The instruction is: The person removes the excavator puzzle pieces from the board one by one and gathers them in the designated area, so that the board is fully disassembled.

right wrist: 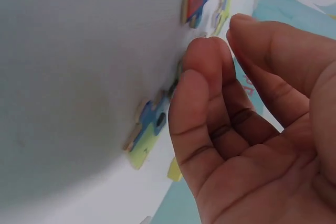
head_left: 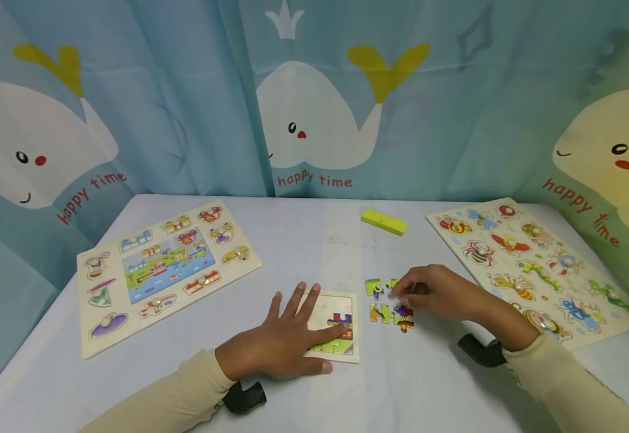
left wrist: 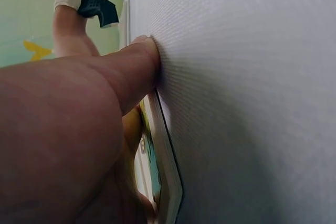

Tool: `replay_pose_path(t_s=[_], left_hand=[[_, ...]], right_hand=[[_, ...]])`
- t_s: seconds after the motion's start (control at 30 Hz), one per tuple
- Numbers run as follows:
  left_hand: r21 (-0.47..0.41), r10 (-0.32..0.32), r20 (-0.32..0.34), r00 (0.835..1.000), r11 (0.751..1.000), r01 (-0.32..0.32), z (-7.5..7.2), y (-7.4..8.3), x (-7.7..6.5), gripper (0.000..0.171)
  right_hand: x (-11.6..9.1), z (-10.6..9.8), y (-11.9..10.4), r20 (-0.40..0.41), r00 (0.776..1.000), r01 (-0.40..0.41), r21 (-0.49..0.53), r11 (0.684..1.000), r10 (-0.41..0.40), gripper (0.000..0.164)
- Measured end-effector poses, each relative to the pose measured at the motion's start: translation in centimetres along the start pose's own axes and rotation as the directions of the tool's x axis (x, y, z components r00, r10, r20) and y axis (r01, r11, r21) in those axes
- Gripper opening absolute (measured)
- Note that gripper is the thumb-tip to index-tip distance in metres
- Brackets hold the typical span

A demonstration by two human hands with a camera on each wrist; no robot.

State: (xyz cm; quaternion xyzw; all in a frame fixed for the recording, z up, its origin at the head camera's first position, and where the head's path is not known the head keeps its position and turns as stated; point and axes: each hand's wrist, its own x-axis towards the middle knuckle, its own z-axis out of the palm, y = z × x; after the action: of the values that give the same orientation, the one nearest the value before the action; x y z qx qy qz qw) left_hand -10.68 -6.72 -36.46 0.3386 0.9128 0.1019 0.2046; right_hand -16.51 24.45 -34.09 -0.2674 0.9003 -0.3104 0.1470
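My left hand [head_left: 284, 343] rests with spread fingers on a small square puzzle tray [head_left: 349, 298], partly covering it. Joined puzzle pieces [head_left: 341, 347] fill the tray's lower right part. In the left wrist view, the left thumb [left wrist: 139, 59] lies beside the tray's edge [left wrist: 167, 182]. Just right of the tray, my right hand [head_left: 436, 291] hovers at several loose jigsaw pieces [head_left: 382, 313] with its fingers loosely bent. In the right wrist view, a blue and green piece [right wrist: 147, 129] lies on the table beside the fingers; nothing shows between thumb and fingers, though the fingertips partly overlap.
A large knob puzzle board [head_left: 174, 337] with vehicles and toys lies at left. An insect knob board [head_left: 509, 240] lies at right, close to the right forearm. A yellow-green block [head_left: 383, 222] sits at the back. A whale-printed curtain [head_left: 314, 150] surrounds the table.
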Motion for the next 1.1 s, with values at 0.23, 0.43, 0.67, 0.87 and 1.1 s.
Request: replay_pose_path(t_s=[0.23, 0.43, 0.67, 0.87, 1.1], left_hand=[[-0.059, -0.003, -0.008, 1.000, 0.998, 0.002, -0.2, 0.0, 0.1, 0.063], [-0.153, 0.018, -0.040, 0.999, 0.988, -0.024, -0.6, 0.0, 0.0, 0.060], [-0.165, 0.059, -0.022, 0.998, 0.984, -0.062, -0.3, 0.3, 0.1, 0.064], [-0.122, 0.106, 0.005, 0.994, 0.987, -0.104, -0.3, 0.7, 0.0, 0.065], [-0.053, 0.093, 0.039, 0.995, 0.994, -0.090, -0.3, 0.8, -0.3, 0.064]], right_hand=[[1.0, 0.6, -0.6, -0.003, 1.000, -0.003, 0.062, 0.998, 0.003, 0.014], [2.0, 1.2, -1.2, -0.015, 0.999, 0.037, 0.086, 0.996, -0.036, 0.017], [2.9, 1.8, -1.8, 0.004, 0.999, 0.047, 0.137, 0.990, -0.048, 0.018], [3.4, 2.2, -2.3, 0.009, 0.998, 0.063, 0.226, 0.972, -0.066, 0.021], [4.1, 2.8, -3.1, 0.020, 0.994, 0.097, 0.274, 0.957, -0.107, 0.024]])
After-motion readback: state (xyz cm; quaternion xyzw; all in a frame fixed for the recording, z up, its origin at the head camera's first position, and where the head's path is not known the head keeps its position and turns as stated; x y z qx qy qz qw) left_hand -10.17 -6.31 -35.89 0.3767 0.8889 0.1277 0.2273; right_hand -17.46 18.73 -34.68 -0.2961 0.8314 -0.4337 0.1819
